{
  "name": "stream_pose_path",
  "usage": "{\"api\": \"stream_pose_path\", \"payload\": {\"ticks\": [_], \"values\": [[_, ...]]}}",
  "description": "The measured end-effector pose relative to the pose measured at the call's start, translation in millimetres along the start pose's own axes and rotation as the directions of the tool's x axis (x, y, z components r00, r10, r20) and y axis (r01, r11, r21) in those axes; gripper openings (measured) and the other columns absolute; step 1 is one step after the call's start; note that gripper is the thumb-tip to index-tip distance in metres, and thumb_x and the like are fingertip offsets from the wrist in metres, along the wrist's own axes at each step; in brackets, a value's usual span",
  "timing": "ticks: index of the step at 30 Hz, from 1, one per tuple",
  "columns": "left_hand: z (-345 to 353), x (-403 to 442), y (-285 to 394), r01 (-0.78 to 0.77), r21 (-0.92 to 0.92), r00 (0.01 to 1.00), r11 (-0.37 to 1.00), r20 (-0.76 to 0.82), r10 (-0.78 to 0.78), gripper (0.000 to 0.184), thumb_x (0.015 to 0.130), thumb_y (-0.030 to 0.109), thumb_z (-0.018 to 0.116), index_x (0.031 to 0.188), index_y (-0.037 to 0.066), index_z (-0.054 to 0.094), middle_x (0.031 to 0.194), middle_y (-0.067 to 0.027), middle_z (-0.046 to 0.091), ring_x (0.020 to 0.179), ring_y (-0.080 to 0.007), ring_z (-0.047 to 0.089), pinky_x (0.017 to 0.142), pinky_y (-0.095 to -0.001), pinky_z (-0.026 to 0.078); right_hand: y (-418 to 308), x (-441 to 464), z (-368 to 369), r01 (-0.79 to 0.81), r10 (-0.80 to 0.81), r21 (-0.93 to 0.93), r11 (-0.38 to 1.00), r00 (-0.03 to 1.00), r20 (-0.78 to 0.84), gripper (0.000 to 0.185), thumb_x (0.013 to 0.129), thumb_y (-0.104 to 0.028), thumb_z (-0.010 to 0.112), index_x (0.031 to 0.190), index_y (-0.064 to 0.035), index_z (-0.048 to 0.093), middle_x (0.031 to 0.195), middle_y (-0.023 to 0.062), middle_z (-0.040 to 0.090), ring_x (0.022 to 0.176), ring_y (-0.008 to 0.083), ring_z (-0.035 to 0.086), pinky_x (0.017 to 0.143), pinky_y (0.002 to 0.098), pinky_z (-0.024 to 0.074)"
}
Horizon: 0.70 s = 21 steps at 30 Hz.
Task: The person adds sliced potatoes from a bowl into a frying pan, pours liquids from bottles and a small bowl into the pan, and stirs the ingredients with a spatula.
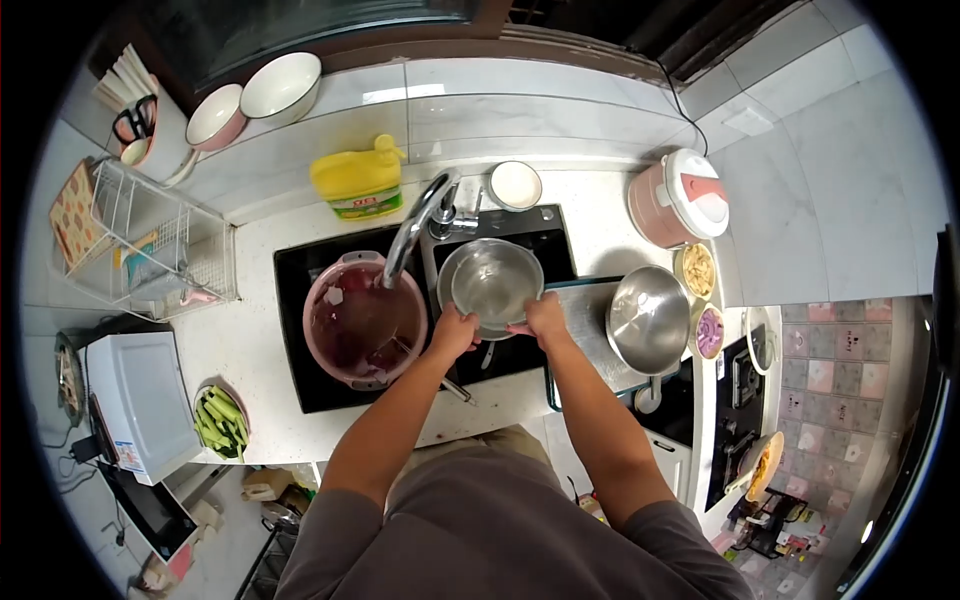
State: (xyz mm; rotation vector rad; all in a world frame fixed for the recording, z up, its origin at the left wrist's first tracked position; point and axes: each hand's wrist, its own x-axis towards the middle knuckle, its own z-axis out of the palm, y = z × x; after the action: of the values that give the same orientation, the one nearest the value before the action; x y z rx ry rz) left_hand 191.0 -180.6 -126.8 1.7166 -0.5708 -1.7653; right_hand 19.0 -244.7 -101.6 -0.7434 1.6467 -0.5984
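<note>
Over the right basin of the black sink (pixel 432 262), a shiny stainless steel bowl (pixel 490 280) is gripped at its near rim by both hands. My left hand (pixel 455 332) closes on the rim's near left side, and my right hand (pixel 544 318) on its near right side. Whether the bowl holds water I cannot tell. Left of it, a pink basin (pixel 317 340) with dark reddish liquid stands in the left sink basin. The curved chrome faucet (pixel 408 232) reaches over the pink basin's edge.
Right of the sink, a steel pan (pixel 648 318) sits near bowls of pale pieces (pixel 697 271) and purple pieces (pixel 709 331). A pink-and-white cooker (pixel 680 200) and a yellow jug (pixel 358 183) stand behind. Green vegetables (pixel 221 420) lie left, below a wire rack (pixel 165 240).
</note>
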Motion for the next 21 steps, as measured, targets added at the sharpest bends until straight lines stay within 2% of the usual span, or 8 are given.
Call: {"api": "stream_pose_path", "payload": {"ticks": [2,5,7,11,13,16,18,21], "values": [[7,6,-1,-0.020,0.007,0.999,1.000,-0.045,0.021,0.040,0.094,0.016,0.057,0.122,-0.007,0.039,0.093,-0.0166,0.064,0.064,-0.0191,0.064,0.055,-0.0327,0.055,6,23,-4,-0.026,0.027,-0.040,0.999,1.000,0.001,0.037,0.084,0.000,0.050,0.115,0.0175,0.041,0.105,0.0287,0.055,0.079,0.0431,0.069,0.054,0.0437,0.0643],[12,20,-9,-0.033,0.044,0.992,0.998,-0.118,0.038,0.043,0.093,0.015,0.058,0.123,-0.008,0.038,0.085,-0.0159,0.065,0.061,-0.0205,0.064,0.051,-0.0339,0.053,39,77,-11,0.047,-0.037,-0.441,0.896,0.999,0.031,0.041,0.083,-0.002,0.053,0.118,0.0156,0.041,0.104,0.0291,0.059,0.081,0.0411,0.069,0.058,0.0412,0.0633],[13,25,-8,-0.002,0.135,0.990,0.991,-0.136,0.020,0.045,0.093,0.014,0.059,0.125,-0.009,0.038,0.080,-0.0153,0.064,0.059,-0.0227,0.064,0.048,-0.0346,0.051,25,61,-5,0.122,-0.253,-0.852,0.509,0.967,-0.012,0.042,0.084,-0.008,0.056,0.119,0.0131,0.045,0.107,0.0293,0.062,0.086,0.0398,0.069,0.068,0.0422,0.0605],[14,14,5,0.059,0.288,0.980,0.956,-0.198,-0.001,0.048,0.092,0.013,0.058,0.128,-0.010,0.037,0.081,-0.0162,0.064,0.060,-0.0241,0.064,0.048,-0.0348,0.049,1,37,-6,0.080,-0.134,-0.779,0.621,0.991,-0.005,0.040,0.085,-0.015,0.057,0.116,0.0097,0.051,0.115,0.0290,0.061,0.093,0.0399,0.068,0.081,0.0441,0.0557],[10,9,4,0.070,0.183,0.978,0.981,-0.206,-0.032,0.050,0.091,0.013,0.059,0.131,-0.007,0.037,0.084,-0.0165,0.064,0.060,-0.0237,0.063,0.050,-0.0337,0.049,2,40,-6,0.151,-0.234,-0.894,0.422,0.971,0.054,0.037,0.087,-0.018,0.058,0.113,0.0073,0.055,0.113,0.0265,0.062,0.098,0.0403,0.066,0.084,0.0476,0.0538],[-6,27,-34,-0.061,0.107,0.971,0.992,-0.225,0.084,0.049,0.091,0.012,0.057,0.134,-0.002,0.038,0.091,-0.0146,0.065,0.061,-0.0211,0.062,0.053,-0.0323,0.050,2,53,-8,0.212,-0.162,-0.886,0.412,0.974,0.158,0.030,0.092,-0.019,0.054,0.111,0.0036,0.056,0.116,0.0238,0.061,0.101,0.0384,0.065,0.079,0.0452,0.0563],[-11,12,-24,-0.073,-0.029,0.978,0.997,-0.198,0.066,0.046,0.092,0.012,0.056,0.135,0.004,0.042,0.096,-0.0116,0.064,0.064,-0.0181,0.062,0.055,-0.0311,0.051,25,77,-6,0.394,-0.266,-0.917,0.063,0.892,0.365,0.028,0.092,-0.018,0.054,0.111,0.0019,0.057,0.120,0.0225,0.059,0.102,0.0365,0.065,0.081,0.0431,0.0563],[-19,-4,-25,-0.107,-0.092,0.979,0.990,-0.183,0.089,0.035,0.095,0.013,0.053,0.130,0.005,0.049,0.098,-0.0093,0.064,0.065,-0.0147,0.061,0.056,-0.0297,0.051,-26,31,-5,0.236,-0.107,-0.948,0.212,0.970,0.217,0.037,0.090,-0.017,0.055,0.122,0.0015,0.054,0.124,0.0202,0.058,0.102,0.0349,0.066,0.082,0.0424,0.0560]]}}
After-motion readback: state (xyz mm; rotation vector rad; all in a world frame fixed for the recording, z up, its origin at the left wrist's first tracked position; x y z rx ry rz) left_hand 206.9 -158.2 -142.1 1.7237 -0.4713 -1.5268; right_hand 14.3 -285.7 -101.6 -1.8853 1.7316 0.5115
